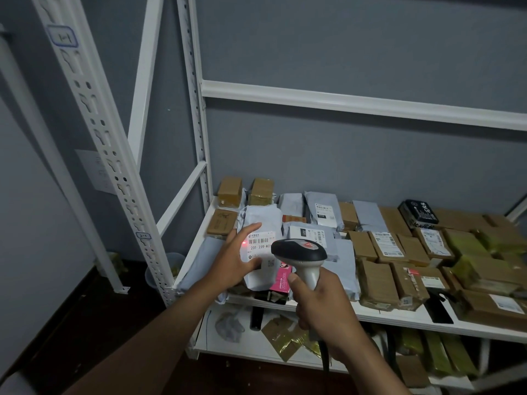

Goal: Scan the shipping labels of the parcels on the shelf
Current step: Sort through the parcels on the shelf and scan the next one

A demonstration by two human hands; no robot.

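Hands grip grey parcel and scanner.

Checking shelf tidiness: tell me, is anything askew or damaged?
Yes. A brown box near the shelf front edge has torn, peeling tape. The black parcel at the back lies tilted on others.

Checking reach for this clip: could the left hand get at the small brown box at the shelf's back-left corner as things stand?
Probably yes, once freed: the left hand grips the grey parcel being scanned, but the brown box lies uncovered just beyond, with nothing between.
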